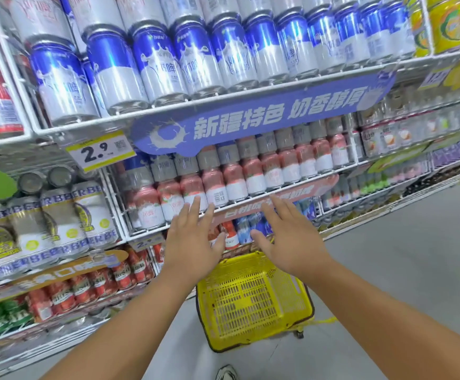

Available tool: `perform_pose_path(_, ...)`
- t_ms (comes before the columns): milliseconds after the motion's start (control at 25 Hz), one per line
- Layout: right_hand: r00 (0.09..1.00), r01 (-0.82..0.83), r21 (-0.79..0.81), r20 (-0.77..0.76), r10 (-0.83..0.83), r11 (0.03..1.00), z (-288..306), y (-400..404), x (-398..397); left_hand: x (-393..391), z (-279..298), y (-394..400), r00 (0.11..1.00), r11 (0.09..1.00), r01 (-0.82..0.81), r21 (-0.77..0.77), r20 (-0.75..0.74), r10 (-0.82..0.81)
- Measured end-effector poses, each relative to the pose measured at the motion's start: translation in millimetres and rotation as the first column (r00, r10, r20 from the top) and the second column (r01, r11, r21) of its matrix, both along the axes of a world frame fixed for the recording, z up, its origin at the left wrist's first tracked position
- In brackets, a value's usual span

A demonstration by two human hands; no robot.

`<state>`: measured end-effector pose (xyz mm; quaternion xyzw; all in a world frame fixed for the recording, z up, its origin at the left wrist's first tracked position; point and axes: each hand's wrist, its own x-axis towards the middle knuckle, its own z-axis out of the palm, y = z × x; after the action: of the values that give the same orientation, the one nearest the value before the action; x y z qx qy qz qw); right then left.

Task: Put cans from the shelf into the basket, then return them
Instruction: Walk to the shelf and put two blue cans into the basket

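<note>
A yellow plastic basket stands on the floor against the shelving, and nothing shows inside it. Above it, pink-and-white cans fill the middle shelf in rows. Blue-and-white cans line the shelf higher up. My left hand is stretched out, fingers apart, in front of the edge of the pink cans' shelf, holding nothing. My right hand reaches forward beside it, also open, above the basket's far rim. Neither hand touches a can.
White wire shelving runs along the left and recedes to the right. Yellow-green beer cans and red cans fill the left bays. A price tag reads 2.9. Grey floor lies to the right; a shoe shows below.
</note>
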<state>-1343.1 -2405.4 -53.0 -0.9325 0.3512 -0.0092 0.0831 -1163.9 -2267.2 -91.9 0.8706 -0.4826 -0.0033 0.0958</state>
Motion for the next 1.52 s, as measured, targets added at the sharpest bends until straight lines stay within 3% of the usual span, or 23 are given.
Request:
perform_pose_path(400, 0.971, -0.241, 0.119, 0.044, 0.237, 0.963, -29.3, -71.0, 74.2, 21.6, -26.1, -30.5, 0.952, 0.952, -0.305, -0.022, -0.026, 0.304)
perform_pose_path(760, 0.913, -0.380, 0.092, 0.194, 0.357, 0.920, -57.2, -81.5, 134.3, 53.2, -41.8, -37.4, 0.871, 0.867, -0.491, -0.081, -0.034, 0.490)
perform_pose_path(1120, 0.909, -0.297, 0.091, 0.333, 0.252, 0.951, -57.3, -46.5, 216.7, 128.8, -48.9, -34.1, 0.841, 0.829, -0.532, -0.170, 0.003, 0.540)
perform_pose_path(1520, 0.909, -0.133, 0.082, 0.407, 0.089, 0.988, -27.3, -32.1, 294.0, 200.6, -35.0, -46.8, 0.791, 0.752, -0.609, -0.252, -0.250, 0.558)
